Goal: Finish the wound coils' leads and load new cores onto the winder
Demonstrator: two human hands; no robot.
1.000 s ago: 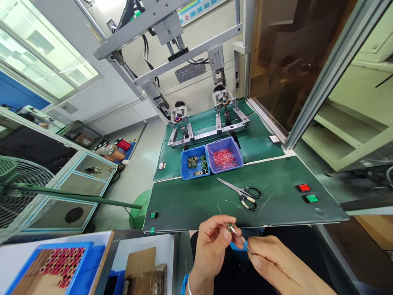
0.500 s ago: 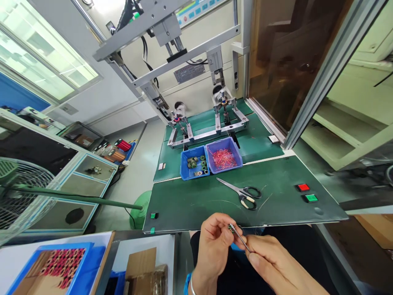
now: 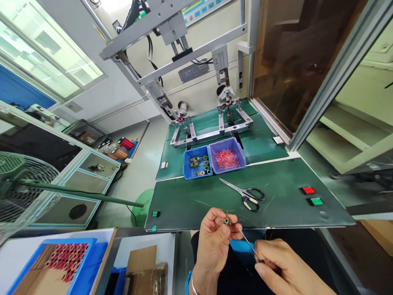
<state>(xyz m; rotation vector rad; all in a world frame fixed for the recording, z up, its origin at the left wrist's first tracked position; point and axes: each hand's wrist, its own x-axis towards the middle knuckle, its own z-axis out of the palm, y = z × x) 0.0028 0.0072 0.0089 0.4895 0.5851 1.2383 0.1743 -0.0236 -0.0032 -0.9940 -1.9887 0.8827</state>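
My left hand point(image 3: 215, 241) pinches a small round wound coil point(image 3: 227, 221) between thumb and fingertips, just over the near edge of the green work mat point(image 3: 276, 213). My right hand point(image 3: 284, 270) is closed on thin metal tweezers point(image 3: 249, 244), whose tip points up and left toward the coil but stands a little apart from it. Both hands hover above my dark lap, with something blue point(image 3: 242, 248) showing between them.
Scissors point(image 3: 245, 192) lie on the mat. Behind them stand a blue bin point(image 3: 195, 164) of coil parts and a purple bin point(image 3: 227, 157) of red wire bits, then a winding machine fixture point(image 3: 211, 127). Red point(image 3: 308, 190) and green point(image 3: 316, 201) buttons sit right. A fan point(image 3: 21, 192) and cartons stand left.
My left hand has lifted the coil slightly and turned its face toward me. My right hand has drawn the tweezers back down and right, off the coil.
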